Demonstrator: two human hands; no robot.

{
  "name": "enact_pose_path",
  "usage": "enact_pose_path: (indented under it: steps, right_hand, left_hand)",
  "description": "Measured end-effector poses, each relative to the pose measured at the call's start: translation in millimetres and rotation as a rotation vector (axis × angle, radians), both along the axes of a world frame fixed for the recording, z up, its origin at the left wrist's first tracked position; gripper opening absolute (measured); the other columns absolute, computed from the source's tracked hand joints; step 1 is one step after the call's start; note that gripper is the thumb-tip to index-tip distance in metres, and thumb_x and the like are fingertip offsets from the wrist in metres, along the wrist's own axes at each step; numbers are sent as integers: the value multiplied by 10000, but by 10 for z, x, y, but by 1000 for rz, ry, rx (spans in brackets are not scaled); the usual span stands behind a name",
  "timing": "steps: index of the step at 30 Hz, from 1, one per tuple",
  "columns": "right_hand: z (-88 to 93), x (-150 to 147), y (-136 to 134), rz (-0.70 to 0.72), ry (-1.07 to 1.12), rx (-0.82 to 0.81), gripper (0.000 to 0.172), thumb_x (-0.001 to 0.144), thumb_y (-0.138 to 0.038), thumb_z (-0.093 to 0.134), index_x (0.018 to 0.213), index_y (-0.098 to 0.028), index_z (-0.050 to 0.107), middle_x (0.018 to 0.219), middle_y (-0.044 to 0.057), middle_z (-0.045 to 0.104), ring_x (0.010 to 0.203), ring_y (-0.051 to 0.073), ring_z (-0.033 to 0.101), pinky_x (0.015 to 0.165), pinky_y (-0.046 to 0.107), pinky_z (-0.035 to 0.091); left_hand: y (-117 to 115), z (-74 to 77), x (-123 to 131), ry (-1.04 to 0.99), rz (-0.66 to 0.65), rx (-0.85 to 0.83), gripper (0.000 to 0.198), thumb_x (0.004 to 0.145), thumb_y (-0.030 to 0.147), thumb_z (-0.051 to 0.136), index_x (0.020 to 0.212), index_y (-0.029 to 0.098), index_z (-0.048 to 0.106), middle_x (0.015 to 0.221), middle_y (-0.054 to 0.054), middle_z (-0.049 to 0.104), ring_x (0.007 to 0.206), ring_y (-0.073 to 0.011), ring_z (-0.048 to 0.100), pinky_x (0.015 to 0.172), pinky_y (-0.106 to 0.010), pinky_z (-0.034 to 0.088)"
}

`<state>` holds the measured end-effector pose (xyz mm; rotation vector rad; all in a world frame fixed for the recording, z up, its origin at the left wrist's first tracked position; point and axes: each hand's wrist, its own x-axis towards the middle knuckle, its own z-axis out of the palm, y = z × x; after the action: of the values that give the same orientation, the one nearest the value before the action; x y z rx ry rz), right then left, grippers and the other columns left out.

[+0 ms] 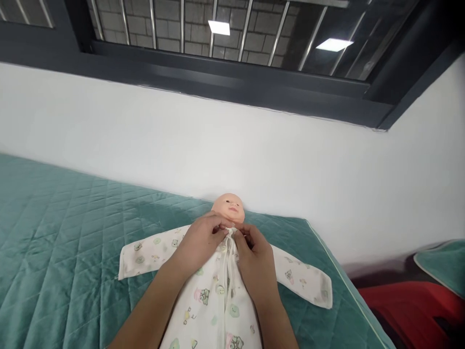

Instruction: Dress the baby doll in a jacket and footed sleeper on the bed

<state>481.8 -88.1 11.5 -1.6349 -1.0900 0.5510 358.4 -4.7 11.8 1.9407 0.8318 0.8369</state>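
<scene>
A baby doll [228,206] lies on its back, its bald head close to the wall. It wears a white baby garment [209,310] printed with little bears and green shapes, the sleeves spread out to both sides. Buttons run down the front, where the two edges part slightly below the neck. My left hand [203,237] pinches the collar just under the doll's chin. Close beside it, my right hand [254,252] pinches the other side of the collar. The fingertips nearly meet and partly hide the neckline.
Beneath the doll is a green quilted cover [72,242], with a piped edge on the right. A white wall [145,135] rises behind it, under a dark-framed window [218,77] with metal bars. A red plastic object [410,310] stands at lower right, near another green padded piece [446,264].
</scene>
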Motion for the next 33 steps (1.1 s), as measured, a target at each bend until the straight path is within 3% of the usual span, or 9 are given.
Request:
enact_pose_path:
  steps: [4,8,12,17,25,30,33]
  right_hand:
    - [-53,39,20,-9,-114,-9,136,899,-304,517,854,-232,623,844,-4,632,791,187,561,727,309,406]
    - [-72,60,28,4,-152,26,138,880,-231,497,788,-232,600,834,-18,592,770,168,541,699,291,390]
    - [-89,69,33,7,-136,38,161,857,-190,489,760,-231,610,833,-21,584,774,161,542,697,284,393]
    - [-102,75,42,16,-123,64,171,847,-190,505,770,-226,653,842,-8,596,793,167,561,724,293,408]
    - [-69,67,31,21,-81,20,232,893,-260,504,917,-239,733,977,36,632,946,214,591,870,352,435]
    - [-59,74,28,72,-96,-2,245,917,-299,506,1013,-270,729,1073,49,620,1076,242,544,975,410,416]
    - [-48,84,21,78,-141,-8,246,914,-291,512,1062,-282,708,1150,51,602,1142,252,503,1022,441,398]
  left_hand:
    - [-26,14,-13,102,-16,91,339,903,148,487,1065,326,726,1148,6,643,1024,-162,621,921,-289,462]
    - [-67,16,-24,261,19,257,422,908,119,438,1123,375,695,1165,10,621,1001,-160,625,811,-260,480]
    - [-85,21,-15,360,42,337,404,878,91,443,1077,354,676,1157,16,606,966,-155,620,665,-238,441]
    - [-108,17,28,401,95,389,253,840,75,446,893,267,603,1045,14,595,903,-158,596,593,-265,362]
    - [-113,8,68,291,155,301,274,897,76,377,955,258,573,1028,5,599,768,-144,567,606,-271,374]
    - [-105,41,43,257,133,263,149,948,253,456,981,262,600,1024,4,622,840,-165,592,668,-283,419]
    - [-117,69,25,303,108,270,151,925,257,502,1021,269,619,1075,-5,631,913,-183,603,676,-285,426]
